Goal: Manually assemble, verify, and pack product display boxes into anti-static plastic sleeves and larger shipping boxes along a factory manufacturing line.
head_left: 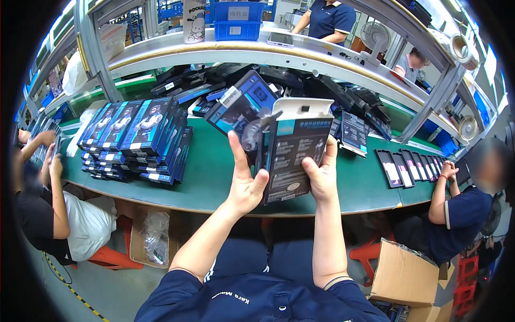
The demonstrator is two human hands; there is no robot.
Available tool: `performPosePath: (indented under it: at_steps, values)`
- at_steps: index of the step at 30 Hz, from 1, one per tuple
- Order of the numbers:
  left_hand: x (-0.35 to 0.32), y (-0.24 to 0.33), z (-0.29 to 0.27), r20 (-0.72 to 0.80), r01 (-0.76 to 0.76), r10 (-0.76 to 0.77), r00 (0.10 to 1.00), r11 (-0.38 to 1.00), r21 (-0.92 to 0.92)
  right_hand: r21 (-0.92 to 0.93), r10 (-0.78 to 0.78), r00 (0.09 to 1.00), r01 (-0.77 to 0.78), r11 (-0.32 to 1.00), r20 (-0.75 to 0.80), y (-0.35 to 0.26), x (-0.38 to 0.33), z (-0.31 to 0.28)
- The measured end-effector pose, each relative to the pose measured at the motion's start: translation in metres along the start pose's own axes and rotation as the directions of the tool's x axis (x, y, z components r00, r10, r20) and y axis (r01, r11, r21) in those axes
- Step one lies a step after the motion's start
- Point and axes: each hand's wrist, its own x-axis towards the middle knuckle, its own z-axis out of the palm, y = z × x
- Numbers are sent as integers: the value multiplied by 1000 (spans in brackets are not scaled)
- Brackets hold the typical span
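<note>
Both of my hands hold a dark retail box [294, 153] upright above the green work table [214, 177]. Its white top flap stands open. My left hand [244, 180] grips the box's left edge, thumb raised, beside a clear-wrapped dark item [251, 134] that sticks out at the box's open side. My right hand [322, 172] grips the right edge. Behind the box lies a blue and black packed box [238, 104], tilted.
A stack of blue and black boxes [137, 139] fills the table's left. Loose dark boxes [322, 88] pile up at the back under a shelf [257, 51]. Black trays [405, 166] lie at right. Seated people work at left [37, 209] and right [461, 209]. Cardboard cartons [402, 276] stand on the floor.
</note>
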Motion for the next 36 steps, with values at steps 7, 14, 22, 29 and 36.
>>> performPosePath:
  at_steps: [7, 14, 22, 29, 36]
  values:
    - [-2, -4, -26, 173, -106, 68, 983, 970, 220, -550, -132, 951, 271, 790, 279, -8, 0, 1]
    - [-10, 2, -15, -61, 42, -50, 997, 992, -120, -689, 175, 947, 62, 722, 268, 13, -25, -19]
    - [4, 15, -5, 261, 85, -171, 950, 946, 312, -462, 483, 819, -315, 829, 308, 0, -28, -57]
    - [60, -18, 14, 451, -200, 6, 893, 902, 383, -247, 119, 992, -126, 961, -46, -29, -14, -60]
    - [80, -26, -22, 477, -371, -76, 876, 526, 765, -29, 505, 759, -565, 825, -412, -83, 83, -126]
